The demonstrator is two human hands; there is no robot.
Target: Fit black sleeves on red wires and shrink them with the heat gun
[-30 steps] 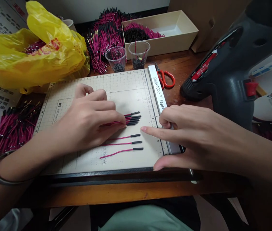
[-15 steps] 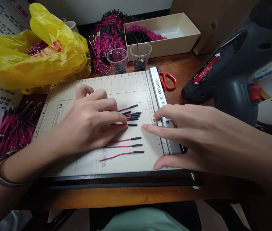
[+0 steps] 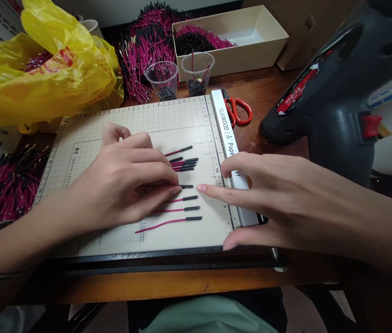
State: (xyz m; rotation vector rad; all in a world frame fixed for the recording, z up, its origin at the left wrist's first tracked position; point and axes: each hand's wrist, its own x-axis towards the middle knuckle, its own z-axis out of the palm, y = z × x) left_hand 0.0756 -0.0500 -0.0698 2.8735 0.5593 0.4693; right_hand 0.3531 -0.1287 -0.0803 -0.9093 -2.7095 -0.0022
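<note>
My left hand [image 3: 129,171] is closed in a pinch on a pink wire with a black sleeve [image 3: 187,186] on its end. The rest of that wire is hidden under the hand. My right hand [image 3: 268,199] is open, its index fingertip touching or just short of the sleeved end. Both hands rest over the cream gridded board of a paper cutter [image 3: 178,238]. A small cluster of sleeved wires [image 3: 189,165] lies beyond the pinched one. Nearer me, three more wires [image 3: 191,208] are spread in a row, sleeves pointing right.
Behind the board stand two clear plastic cups [image 3: 197,85] with black bits, a cream box [image 3: 251,51] of wires and a large wire heap [image 3: 143,51]. A yellow bag [image 3: 77,78] and another wire pile [image 3: 11,180] are left. Red-handled scissors [image 3: 242,111] and a heat gun [image 3: 331,92] sit right.
The pinched wire has moved nearer the row of three wires, away from the cluster. My right index finger has followed its end. The whole view has shifted slightly.
</note>
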